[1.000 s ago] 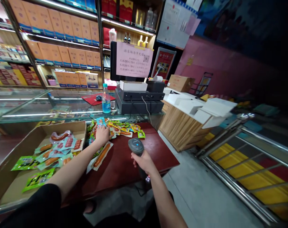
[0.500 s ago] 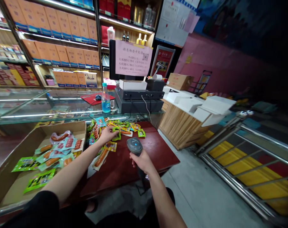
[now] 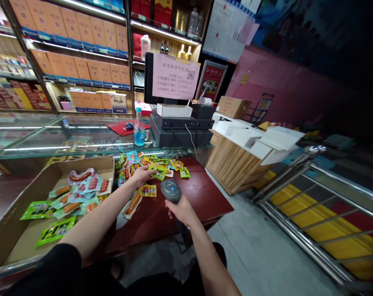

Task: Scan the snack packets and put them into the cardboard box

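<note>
My left hand is closed on the edge of a green snack packet, held over the heap of packets at the back of the red-brown table. In my right hand is a dark grey barcode scanner, gripped by its handle, its head close to the green packet. A packaged sausage and a yellow packet lie on the table below my left hand. Left of my forearm, a cardboard box contains several packaged sausages and green packets.
Behind the table runs a glass counter with a blue drink bottle and a monitor above a cash drawer. To the right are a wooden cabinet and a metal railing.
The green packet in my left hand has turned from upright to lying more sideways, slightly rightward. The scanner has shifted a little left, towards the packet.
</note>
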